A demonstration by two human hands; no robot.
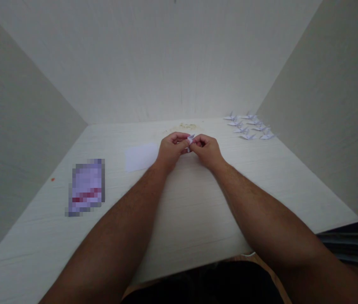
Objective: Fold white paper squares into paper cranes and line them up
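Seen from the head camera, a person's left hand and right hand meet above the middle of a pale, faintly grained table, fingers curled in and pinching a small folded piece of white paper between them; only a pointed tip of the paper shows above the knuckles, the rest is hidden inside the two grips, so its full shape cannot be made out. Both bare forearms run up from the bottom edge, cut off there by the frame; a flat white sheet lies just beside the left hand; farther left sits a pixelated rectangular packet, purple-white with a red band, its detail obscured; a cluster of small folded paper figures, sharp-winged and white, rests near the far right corner, well apart from the hands; a faint yellowish stain marks the table behind the hands; plain matt walls close in on three sides.
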